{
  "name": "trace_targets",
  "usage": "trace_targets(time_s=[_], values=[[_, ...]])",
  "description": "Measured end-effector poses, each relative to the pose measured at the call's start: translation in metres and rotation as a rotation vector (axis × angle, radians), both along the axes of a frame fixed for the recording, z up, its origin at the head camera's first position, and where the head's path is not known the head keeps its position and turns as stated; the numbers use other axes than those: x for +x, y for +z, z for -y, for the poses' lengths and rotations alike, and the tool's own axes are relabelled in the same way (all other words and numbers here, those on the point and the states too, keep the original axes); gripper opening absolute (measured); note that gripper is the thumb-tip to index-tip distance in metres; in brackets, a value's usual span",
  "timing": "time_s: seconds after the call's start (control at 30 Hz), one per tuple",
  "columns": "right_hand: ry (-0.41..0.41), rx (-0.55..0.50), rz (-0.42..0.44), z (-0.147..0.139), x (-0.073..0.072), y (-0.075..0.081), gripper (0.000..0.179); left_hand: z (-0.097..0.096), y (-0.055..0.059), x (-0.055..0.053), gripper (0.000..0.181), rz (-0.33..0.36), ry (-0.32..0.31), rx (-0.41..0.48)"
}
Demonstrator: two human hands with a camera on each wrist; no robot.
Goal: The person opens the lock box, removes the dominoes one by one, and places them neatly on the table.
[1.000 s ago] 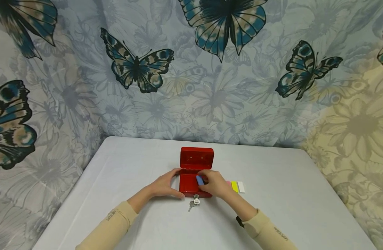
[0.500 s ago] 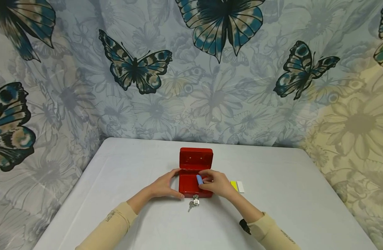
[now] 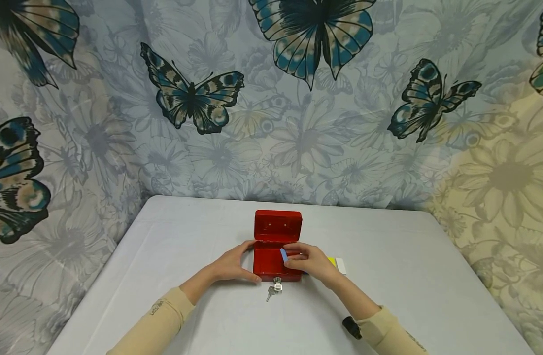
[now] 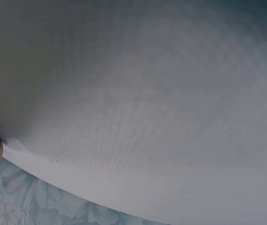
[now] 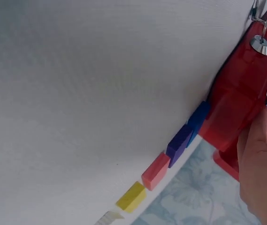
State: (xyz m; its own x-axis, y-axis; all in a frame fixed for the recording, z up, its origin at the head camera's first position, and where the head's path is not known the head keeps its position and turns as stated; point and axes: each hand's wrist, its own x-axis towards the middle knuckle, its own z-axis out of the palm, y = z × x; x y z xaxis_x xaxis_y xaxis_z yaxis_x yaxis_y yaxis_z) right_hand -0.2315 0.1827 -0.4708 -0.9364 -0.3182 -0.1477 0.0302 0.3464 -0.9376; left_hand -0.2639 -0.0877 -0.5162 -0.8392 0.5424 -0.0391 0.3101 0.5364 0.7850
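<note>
A small red cash box [image 3: 268, 264] stands on the white table with its lid [image 3: 278, 225] raised. My left hand [image 3: 229, 264] holds its left side, fingers at the back corner and thumb at the front corner. Over the right part of the box, my right hand [image 3: 313, 261] pinches a light blue block [image 3: 284, 255] between thumb and fingers. The block is tilted; whether it touches the box floor cannot be told. The lock [image 3: 278, 284] with keys [image 3: 270, 292] hangs at the box front. The left wrist view shows mostly table.
Beside the box's right side lies a row of blocks: blue [image 5: 198, 123], dark purple [image 5: 179, 144], coral [image 5: 155, 170], yellow [image 5: 131, 197] and white [image 3: 340, 266]. My right hand covers part of this row in the head view. A butterfly-print cloth [image 3: 307, 143] hangs behind the table [image 3: 200, 217].
My right hand has shifted slightly to the right with the light blue block, its forearm swinging outward. The left hand keeps its place on the box.
</note>
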Motion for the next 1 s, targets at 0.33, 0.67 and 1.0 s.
trace_targets(time_s=[0.33,0.67,1.0], values=[[-0.069,-0.042,0.079,-0.003,0.005,0.004,0.049,0.000,0.002,0.001,0.103,0.002,0.008,-0.002],[-0.051,-0.103,0.111,-0.005,0.009,0.005,0.052,0.000,0.003,0.003,0.103,0.001,0.002,0.015],[-0.034,-0.183,0.144,-0.007,0.011,0.005,0.054,0.000,0.002,0.002,0.102,-0.009,-0.011,0.030]])
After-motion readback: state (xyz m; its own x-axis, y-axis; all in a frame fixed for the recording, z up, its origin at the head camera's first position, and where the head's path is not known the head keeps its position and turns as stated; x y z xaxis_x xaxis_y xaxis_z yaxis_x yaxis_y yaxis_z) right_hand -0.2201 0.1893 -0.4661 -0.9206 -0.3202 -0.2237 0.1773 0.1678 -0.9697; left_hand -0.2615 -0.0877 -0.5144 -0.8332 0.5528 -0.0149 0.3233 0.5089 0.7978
